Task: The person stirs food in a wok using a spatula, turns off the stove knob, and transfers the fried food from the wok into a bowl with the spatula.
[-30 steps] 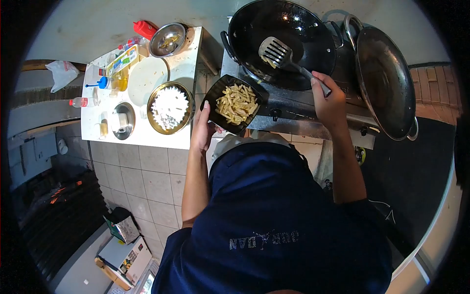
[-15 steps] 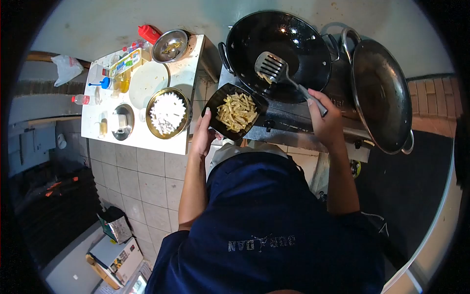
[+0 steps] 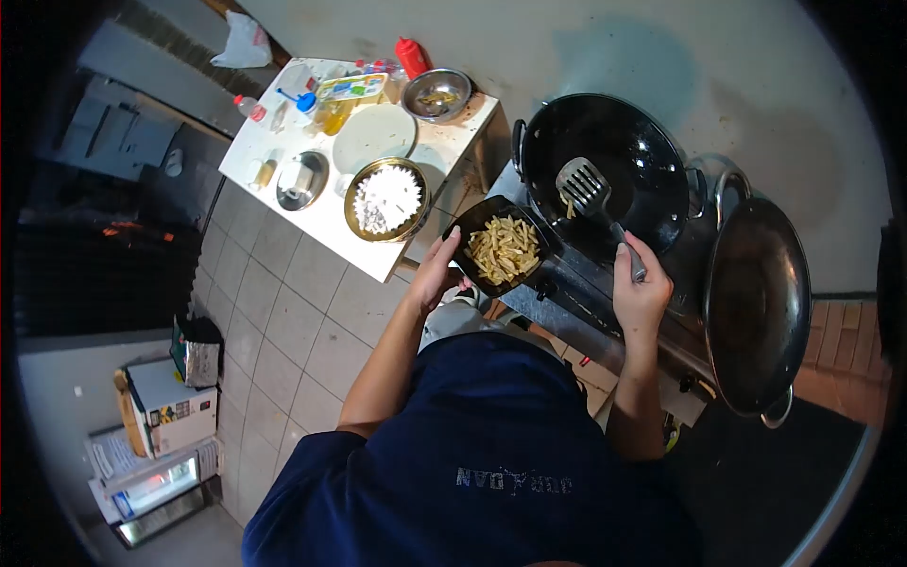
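A dark square bowl (image 3: 467, 253) full of pale strips of food (image 3: 503, 249) is gripped at its left rim by my left hand (image 3: 438, 274), beside the stove's front edge. My right hand (image 3: 642, 291) is closed round the handle of a slotted spatula (image 3: 585, 185). The spatula's head is over the black wok (image 3: 628, 123), with a few strips at its left edge. Whether the spatula touches the wok is unclear.
On the white table (image 3: 364, 257) stand a bowl of white pieces (image 3: 385, 200), a round pale board (image 3: 374, 140), a metal bowl (image 3: 436, 94), a red bottle (image 3: 411, 57) and a blue-capped jug (image 3: 308, 102). A second large pan (image 3: 759, 307) stands right of the wok.
The whole view has turned and shifted, so table, wok and both hands appear further right and lower. Both hands keep their holds on the bowl and the spatula.
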Tool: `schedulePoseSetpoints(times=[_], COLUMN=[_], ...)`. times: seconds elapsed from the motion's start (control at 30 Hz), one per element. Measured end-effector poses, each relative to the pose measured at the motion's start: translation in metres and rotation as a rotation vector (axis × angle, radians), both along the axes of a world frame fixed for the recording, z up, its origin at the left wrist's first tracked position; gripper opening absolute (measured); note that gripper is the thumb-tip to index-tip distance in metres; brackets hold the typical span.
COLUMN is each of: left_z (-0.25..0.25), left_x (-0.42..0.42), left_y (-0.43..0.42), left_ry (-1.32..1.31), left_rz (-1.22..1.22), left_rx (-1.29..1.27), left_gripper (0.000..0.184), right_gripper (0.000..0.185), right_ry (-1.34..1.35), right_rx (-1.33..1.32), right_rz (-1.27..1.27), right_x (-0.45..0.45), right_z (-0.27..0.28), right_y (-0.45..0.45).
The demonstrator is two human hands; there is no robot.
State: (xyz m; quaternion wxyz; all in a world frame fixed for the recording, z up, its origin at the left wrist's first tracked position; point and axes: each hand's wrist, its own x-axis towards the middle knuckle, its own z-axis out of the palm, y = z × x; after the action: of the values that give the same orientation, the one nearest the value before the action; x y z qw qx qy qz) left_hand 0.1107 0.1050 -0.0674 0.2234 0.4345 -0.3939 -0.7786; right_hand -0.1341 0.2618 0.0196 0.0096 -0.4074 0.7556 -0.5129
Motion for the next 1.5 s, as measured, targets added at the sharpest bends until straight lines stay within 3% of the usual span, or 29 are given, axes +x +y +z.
schedulePoseSetpoints(times=[0.13,0.7,1.07,1.5], left_z=[0.004,0.007,-0.008,0.006], left_x=[0.002,0.006,0.016,0.004], left_y=[0.005,0.001,-0.003,0.003], left_ry=[0.033,0.031,0.043,0.039], left_rz=[0.000,-0.041,-0.120,-0.088], left_rx=[-0.026,-0.068,-0.039,-0.085], left_gripper=[0.053,0.053,0.053,0.055], right_gripper=[0.018,0.018,0.019,0.019], right_ry=[0.094,0.270,0.132,0.022], right_rx=[-0.100,-0.064,-0.176,0.050], right_rz=[0.018,-0.066,-0.115,-0.073], right_x=[-0.003,-0.006,-0.002,-0.011], right_z=[-0.012,-0.019,-0.026,-0.002], right_y=[-0.005,-0.010,-0.022,-0.015])
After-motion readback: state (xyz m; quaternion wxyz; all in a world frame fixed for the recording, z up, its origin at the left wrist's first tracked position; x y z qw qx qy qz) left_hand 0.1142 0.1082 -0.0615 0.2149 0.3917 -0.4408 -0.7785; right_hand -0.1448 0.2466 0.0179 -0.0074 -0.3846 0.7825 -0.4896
